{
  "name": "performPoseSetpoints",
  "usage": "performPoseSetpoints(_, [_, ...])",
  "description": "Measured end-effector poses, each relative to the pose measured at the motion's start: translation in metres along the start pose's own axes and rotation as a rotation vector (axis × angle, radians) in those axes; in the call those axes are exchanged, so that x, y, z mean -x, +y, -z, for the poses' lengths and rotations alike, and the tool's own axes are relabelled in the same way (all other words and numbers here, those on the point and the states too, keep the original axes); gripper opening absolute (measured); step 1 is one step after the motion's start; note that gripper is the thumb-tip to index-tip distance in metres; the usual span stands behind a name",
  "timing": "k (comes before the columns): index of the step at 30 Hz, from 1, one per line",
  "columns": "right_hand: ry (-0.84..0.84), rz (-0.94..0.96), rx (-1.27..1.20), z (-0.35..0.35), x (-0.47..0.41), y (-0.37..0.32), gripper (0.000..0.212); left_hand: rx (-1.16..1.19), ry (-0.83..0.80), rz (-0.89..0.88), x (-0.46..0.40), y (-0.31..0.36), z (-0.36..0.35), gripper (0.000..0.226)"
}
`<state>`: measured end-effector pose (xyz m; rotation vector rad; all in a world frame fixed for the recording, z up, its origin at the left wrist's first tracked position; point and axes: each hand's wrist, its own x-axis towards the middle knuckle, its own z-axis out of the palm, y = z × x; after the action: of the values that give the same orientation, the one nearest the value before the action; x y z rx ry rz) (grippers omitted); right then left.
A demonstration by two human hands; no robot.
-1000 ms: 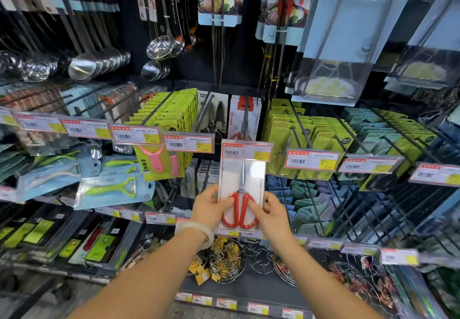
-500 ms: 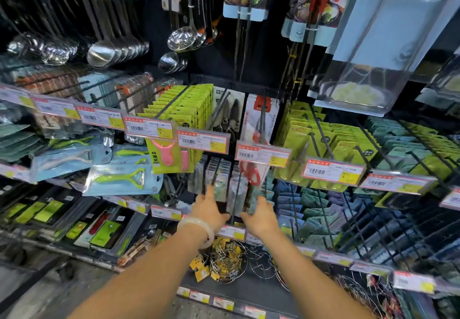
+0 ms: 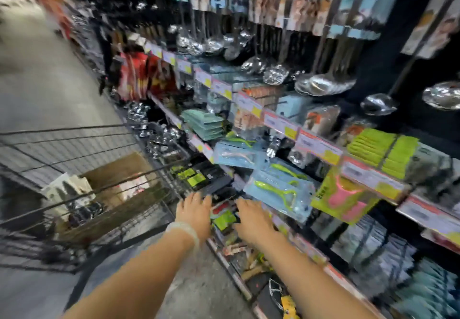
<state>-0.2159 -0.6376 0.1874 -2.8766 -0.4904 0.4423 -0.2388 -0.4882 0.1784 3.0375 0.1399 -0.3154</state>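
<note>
Frame is heavily motion-blurred. Two bare forearms are extended forward from the bottom edge. The left hand (image 3: 195, 210), with a pale bracelet (image 3: 184, 229) worn at the wrist, is held flat with fingers straight and spread; nothing is gripped. The right hand (image 3: 252, 216) is kept just beside it, slightly apart, fingers stretched out, nothing held either. A green-and-red pack (image 3: 224, 218) is seen in the gap between the two hands, on the low shelf row; contact with either hand cannot be told through the blur. A wire shopping cart (image 3: 119, 219) is placed left of the left hand, with a cardboard box (image 3: 119, 169) inside. Blue peeler packs (image 3: 278, 191) are hung just above and right of the right hand, and a pink peeler on a green card (image 3: 343, 196) further right. Price tags (image 3: 316, 144) are lined along the hook ends above. Steel ladles (image 3: 323, 84) are hung higher up. The grey aisle floor (image 3: 37, 69) is seen far left.
</note>
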Motion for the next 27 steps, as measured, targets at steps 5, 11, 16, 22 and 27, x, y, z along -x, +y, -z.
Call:
performPoseSetpoints(5, [-0.084,0.204,0.038,-0.007,-0.077,-0.132,0.063,0.095,0.021,0.227,-0.014,-0.139,0.019,0.065])
performPoseSetpoints(11, [-0.127,0.331,0.038,-0.026,-0.158,-0.262,0.053,0.223,-0.004,0.423,-0.021,-0.282,0.037,0.062])
performPoseSetpoints(16, [-0.189,0.335,0.029,-0.037,-0.207,-0.318,0.049,0.377,-0.033,0.540,-0.030,-0.360,0.039,0.061])
performPoseSetpoints(22, [-0.251,0.279,0.013,-0.051,-0.278,-0.344,0.054,0.423,-0.119,0.596,-0.066,-0.404,0.017,0.067])
performPoseSetpoints(27, [-0.344,0.245,0.040,-0.079,-0.358,-0.352,0.055,0.488,-0.199,0.607,-0.123,-0.427,-0.010,0.054])
